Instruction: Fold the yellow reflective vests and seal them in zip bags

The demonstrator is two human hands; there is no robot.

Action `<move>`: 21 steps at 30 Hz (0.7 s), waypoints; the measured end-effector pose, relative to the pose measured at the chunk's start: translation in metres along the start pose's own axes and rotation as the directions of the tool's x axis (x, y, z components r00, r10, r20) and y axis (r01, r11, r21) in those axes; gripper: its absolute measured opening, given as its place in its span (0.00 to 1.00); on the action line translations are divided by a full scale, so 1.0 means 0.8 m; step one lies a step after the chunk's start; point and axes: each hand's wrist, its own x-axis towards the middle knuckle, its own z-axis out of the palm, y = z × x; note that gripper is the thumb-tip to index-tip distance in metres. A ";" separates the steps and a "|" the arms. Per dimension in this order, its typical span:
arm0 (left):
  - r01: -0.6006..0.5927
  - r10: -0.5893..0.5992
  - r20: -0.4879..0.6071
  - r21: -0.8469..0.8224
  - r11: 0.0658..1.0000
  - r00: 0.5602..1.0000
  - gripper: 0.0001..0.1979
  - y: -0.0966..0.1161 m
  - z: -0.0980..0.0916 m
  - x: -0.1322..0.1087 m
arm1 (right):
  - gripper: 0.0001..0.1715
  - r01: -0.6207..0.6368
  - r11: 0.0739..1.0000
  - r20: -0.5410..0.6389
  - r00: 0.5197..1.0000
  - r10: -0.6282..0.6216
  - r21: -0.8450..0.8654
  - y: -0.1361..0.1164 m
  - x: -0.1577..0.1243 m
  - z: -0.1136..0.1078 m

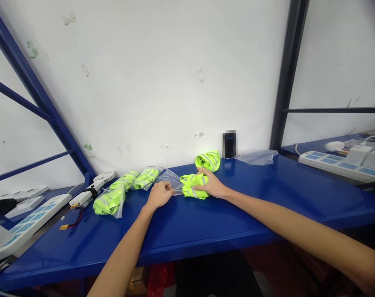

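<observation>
My right hand (212, 185) grips a folded neon-yellow reflective vest (193, 186) with grey stripes, its fingers over the vest's top and right side. Just left of it lies a clear plastic bag (172, 178), pinched at its near edge by my left hand (161, 194). The bag's right end meets the vest; whether the vest's edge is inside it I cannot tell. Behind my right hand rests a second rolled neon vest (209, 160), unbagged. Several more neon vests in clear bags (109, 202) sit to the left of my left hand.
A flat clear bag (258, 157) lies at the back right, beside a dark upright box (229, 144) against the wall. On the left are a small white fan (104, 176), a cable with a yellow connector (64, 227) and a power strip (33, 225). Another power strip (338, 164) is at right.
</observation>
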 end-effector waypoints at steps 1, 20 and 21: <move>0.022 -0.021 -0.045 0.012 1.000 0.999 0.06 0.002 0.000 0.002 | 0.27 0.026 0.999 0.013 1.000 -0.026 -0.028 -0.003 -0.003 -0.003; -0.190 0.184 -0.172 -0.016 0.982 0.968 0.02 0.029 0.035 -0.004 | 0.25 0.428 0.895 0.153 0.900 -0.408 -0.128 -0.028 -0.029 0.005; -0.203 0.192 -0.150 -0.060 0.977 0.970 0.02 0.029 0.035 -0.004 | 0.24 0.389 0.911 0.105 0.920 -0.377 -0.136 -0.027 -0.027 0.006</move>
